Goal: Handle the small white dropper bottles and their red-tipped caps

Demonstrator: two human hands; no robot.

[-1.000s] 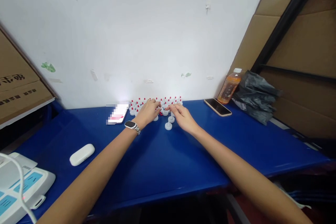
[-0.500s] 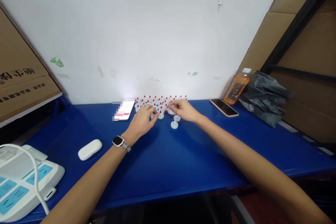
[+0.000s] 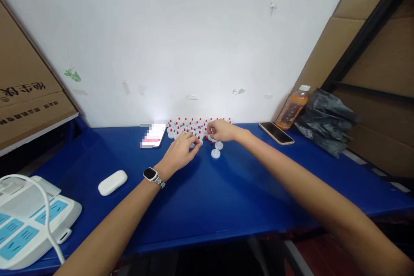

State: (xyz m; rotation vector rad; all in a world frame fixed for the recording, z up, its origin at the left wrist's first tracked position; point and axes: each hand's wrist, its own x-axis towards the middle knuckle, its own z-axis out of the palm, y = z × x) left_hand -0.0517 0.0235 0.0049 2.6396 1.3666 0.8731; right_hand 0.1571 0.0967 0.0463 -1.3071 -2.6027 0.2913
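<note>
Several white round caps with red tips (image 3: 171, 133) stand upright in a cluster against the wall. My left hand (image 3: 183, 150) is at the front of the cluster, thumb and fingers curled together around a white cap (image 3: 192, 145) that is partly hidden. To its right, my right hand (image 3: 223, 130) points down in a pinch over the cluster's right side; what its fingertips hold is too small to make out. Below the right hand lie small loose red tips (image 3: 211, 142). Two white caps without red tips, one farther back (image 3: 219, 145) and one nearer (image 3: 215, 153), stand in front.
On the blue table (image 3: 194, 211), a lit phone (image 3: 154, 134) lies left of the caps and a dark phone (image 3: 277, 133) right. A white case (image 3: 113, 183) and power strip (image 3: 39, 228) are at left. A drink bottle (image 3: 293, 108) and black plastic bag (image 3: 330, 116) stand at right.
My left hand has shifted slightly right, towards the right hand. The right hand's fingers have turned more downward over the caps. The view has moved a little.
</note>
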